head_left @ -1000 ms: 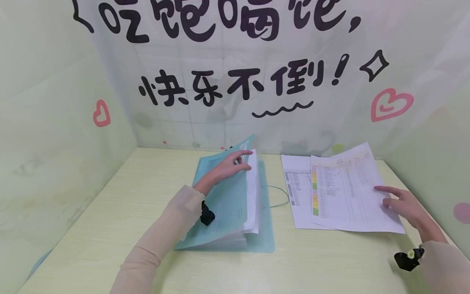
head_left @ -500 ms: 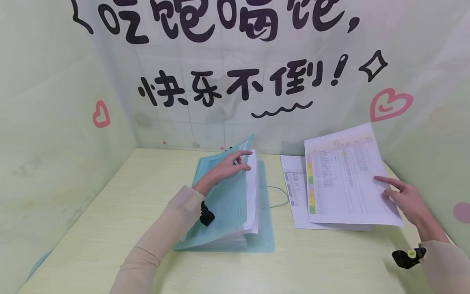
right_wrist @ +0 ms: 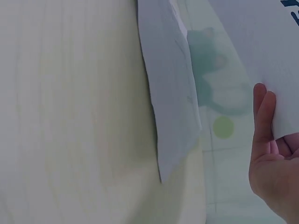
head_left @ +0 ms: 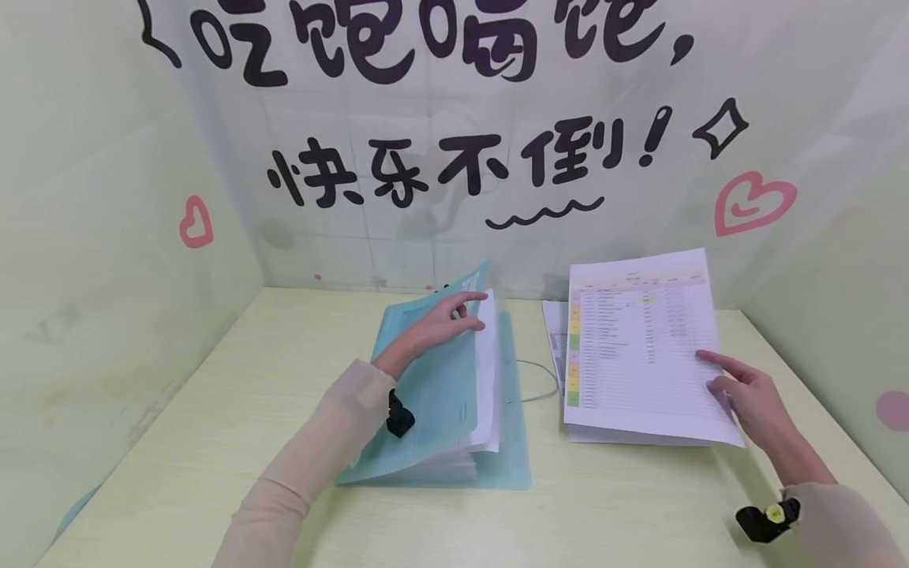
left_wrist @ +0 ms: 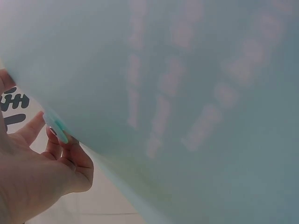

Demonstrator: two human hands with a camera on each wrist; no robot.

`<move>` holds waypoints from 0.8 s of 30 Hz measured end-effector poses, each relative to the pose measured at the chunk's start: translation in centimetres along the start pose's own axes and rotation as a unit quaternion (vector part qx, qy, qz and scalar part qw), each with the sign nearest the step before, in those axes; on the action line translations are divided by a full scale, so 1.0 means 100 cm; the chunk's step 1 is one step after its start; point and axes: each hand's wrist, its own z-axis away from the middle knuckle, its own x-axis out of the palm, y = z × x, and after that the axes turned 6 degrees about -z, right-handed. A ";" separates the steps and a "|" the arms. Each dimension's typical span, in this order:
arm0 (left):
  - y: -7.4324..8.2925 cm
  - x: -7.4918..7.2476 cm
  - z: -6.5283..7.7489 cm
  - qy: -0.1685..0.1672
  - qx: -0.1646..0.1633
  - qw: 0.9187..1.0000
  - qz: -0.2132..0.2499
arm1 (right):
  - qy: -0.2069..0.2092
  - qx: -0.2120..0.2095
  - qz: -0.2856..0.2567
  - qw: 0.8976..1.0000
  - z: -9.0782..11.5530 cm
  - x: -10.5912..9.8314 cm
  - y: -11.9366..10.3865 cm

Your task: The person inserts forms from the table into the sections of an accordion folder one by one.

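A teal document folder (head_left: pixel 426 379) stands partly open left of centre, with white papers (head_left: pixel 486 379) inside it. My left hand (head_left: pixel 443 319) pinches the edge of its raised cover; in the left wrist view that cover (left_wrist: pixel 201 177) fills most of the picture beside the hand (left_wrist: pixel 51 168). Over on the right, a printed table sheet (head_left: pixel 632 355) with a coloured left column is held up at a tilt. My right hand (head_left: pixel 756 398) pinches its right edge between thumb and fingers. Beneath lies another printed sheet (head_left: pixel 555 331), mostly covered; the right wrist view shows this lower sheet (right_wrist: pixel 170 93) on the table.
The folder's elastic cord (head_left: pixel 543 379) loops out onto the pale wooden table (head_left: pixel 213 442). Printed cloth walls (head_left: pixel 319 252) with large black characters and pink hearts enclose the table at the back and sides.
My right hand has lifted the top printed sheet and shifted it left, so it now covers most of the lower sheet. The left hand and folder have stayed in place.
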 end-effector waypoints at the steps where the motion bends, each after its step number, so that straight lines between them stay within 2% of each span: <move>1: 0.000 0.000 0.000 0.000 0.001 1.000 0.000 | -0.001 0.004 -0.019 1.000 0.001 0.003 0.001; 5: 0.000 0.000 0.001 0.000 0.003 1.000 0.000 | 0.003 0.009 -0.126 0.992 0.006 0.016 0.003; 9: 0.000 0.001 0.001 0.000 0.003 1.000 0.000 | 0.013 -0.003 -0.191 0.981 0.011 0.027 0.003; 19: -0.001 0.002 -0.001 0.004 -0.002 1.000 -0.006 | 0.029 -0.021 -0.223 0.974 0.018 0.056 0.001; 24: -0.002 0.001 -0.001 0.009 0.006 1.000 -0.009 | 0.050 -0.026 -0.214 0.975 0.021 0.067 0.001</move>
